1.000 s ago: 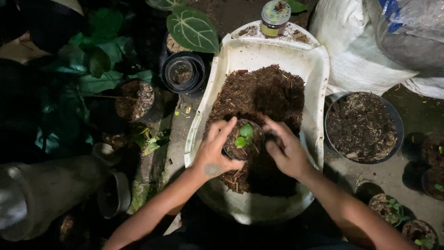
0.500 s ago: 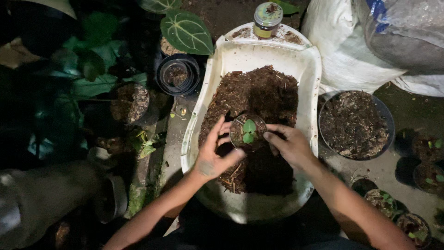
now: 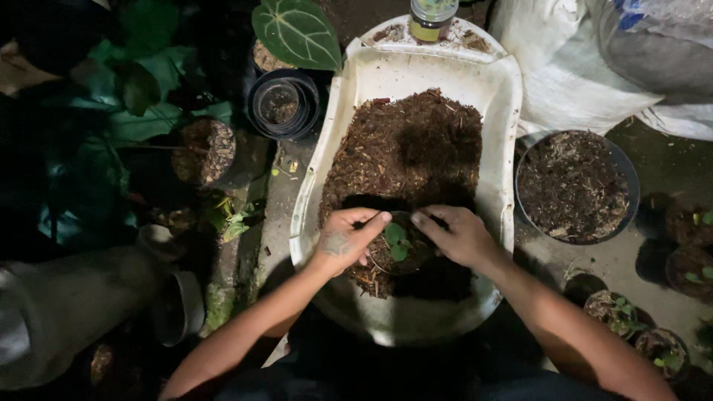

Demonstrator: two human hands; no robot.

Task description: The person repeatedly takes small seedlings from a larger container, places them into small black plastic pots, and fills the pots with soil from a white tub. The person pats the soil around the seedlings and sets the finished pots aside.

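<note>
Near the lower end of the white tub (image 3: 499, 141), on its heap of brown potting mix (image 3: 405, 160), sits a small dark pot (image 3: 401, 252) holding a green seedling (image 3: 396, 241). Left hand (image 3: 347, 239) and right hand (image 3: 457, 236) cup the pot's two sides, fingers curled loosely, fingertips almost meeting above the seedling. Right of the tub stands a round pot of soil (image 3: 575, 186); left of it, an empty black pot (image 3: 282, 104).

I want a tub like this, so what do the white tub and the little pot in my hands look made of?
White tub: likely plastic, going by its smooth, slightly glossy, moulded rounded rim. Small seedling pot between the left hand and right hand: dark, thin-walled, probably plastic; too shadowed to be sure.
</note>
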